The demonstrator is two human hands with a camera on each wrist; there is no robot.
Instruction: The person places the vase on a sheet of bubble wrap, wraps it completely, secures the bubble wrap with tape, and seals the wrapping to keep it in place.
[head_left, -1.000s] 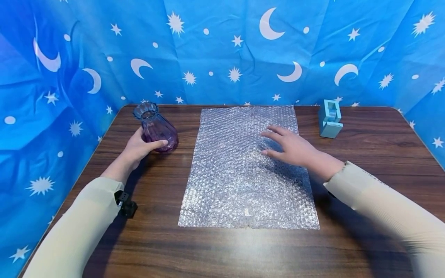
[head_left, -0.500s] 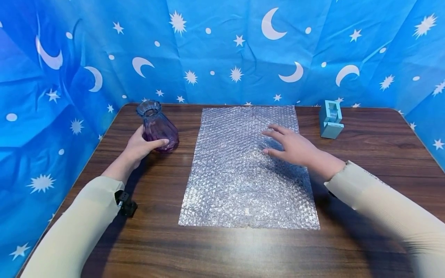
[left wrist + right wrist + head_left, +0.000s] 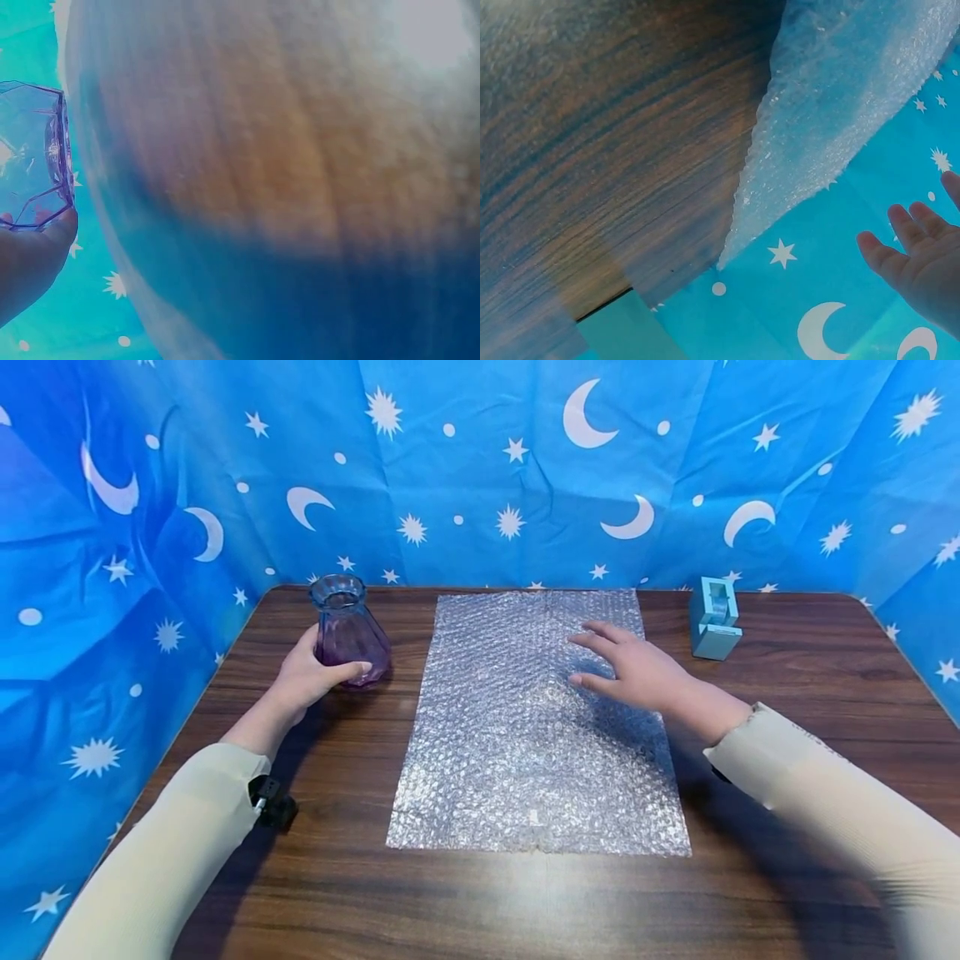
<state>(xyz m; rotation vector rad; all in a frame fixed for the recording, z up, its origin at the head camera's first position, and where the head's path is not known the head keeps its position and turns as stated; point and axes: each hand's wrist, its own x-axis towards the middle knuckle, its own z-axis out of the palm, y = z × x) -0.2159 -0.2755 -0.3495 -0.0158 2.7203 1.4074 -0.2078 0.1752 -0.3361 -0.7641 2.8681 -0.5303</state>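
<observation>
A ribbed glass vase (image 3: pixel 356 639), blue at its flared rim and purple toward the base, stands at the back left in the head view. My left hand (image 3: pixel 303 675) grips it low on the side, thumb across the front. The vase base (image 3: pixel 34 161) and part of the left hand (image 3: pixel 34 259) show at the edge of the left wrist view. Over the bubble wrap sheet (image 3: pixel 517 735) hovers my right hand (image 3: pixel 633 668), fingers spread and holding nothing. The right wrist view also catches the right hand (image 3: pixel 922 262) with its fingers extended, off to the side of the bubble wrap (image 3: pixel 810 142).
A teal tape dispenser (image 3: pixel 714 618) stands at the back right of the brown wooden table (image 3: pixel 480 906). Behind and left hangs a blue cloth (image 3: pixel 480 468) with white moons and stars. A small black camera (image 3: pixel 273 803) is strapped at the left wrist.
The vase has gone from leaning left to nearly upright in my left hand, its rim shifting right. My right hand has barely moved; the bubble wrap and dispenser stay put.
</observation>
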